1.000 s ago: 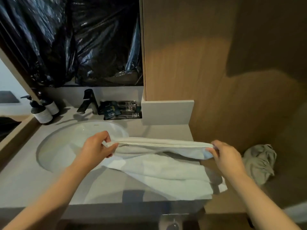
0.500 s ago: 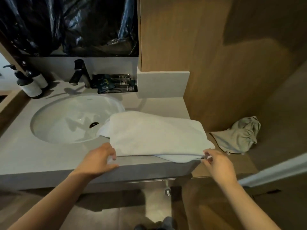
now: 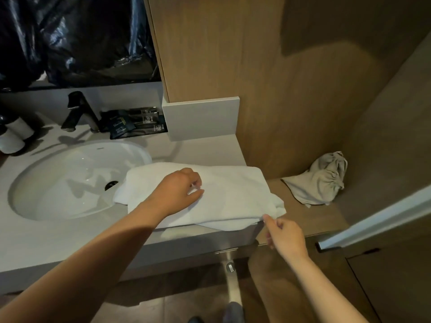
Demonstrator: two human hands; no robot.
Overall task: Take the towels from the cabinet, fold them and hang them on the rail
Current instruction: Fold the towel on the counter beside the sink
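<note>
A white towel [image 3: 235,194], folded over on itself, lies on the grey counter [image 3: 46,243] right of the sink, its left end hanging over the basin rim. My left hand [image 3: 179,191] rests on the middle of the towel with fingers loosely curled down onto the cloth. My right hand [image 3: 283,236] pinches the towel's near right corner at the counter's front edge. No rail or cabinet interior is visible.
A white oval sink [image 3: 72,180] with a black tap [image 3: 78,111] fills the left counter. Soap bottles [image 3: 14,134] stand far left, dark sachets [image 3: 135,123] behind. A grey drawstring bag [image 3: 321,180] lies on a wooden ledge at right. A door edge [image 3: 377,217] crosses at right.
The towel was held up stretched between both hands, then laid folded on the counter. My left hand moved from the near left edge onto the towel's middle; my right stays at the near right corner.
</note>
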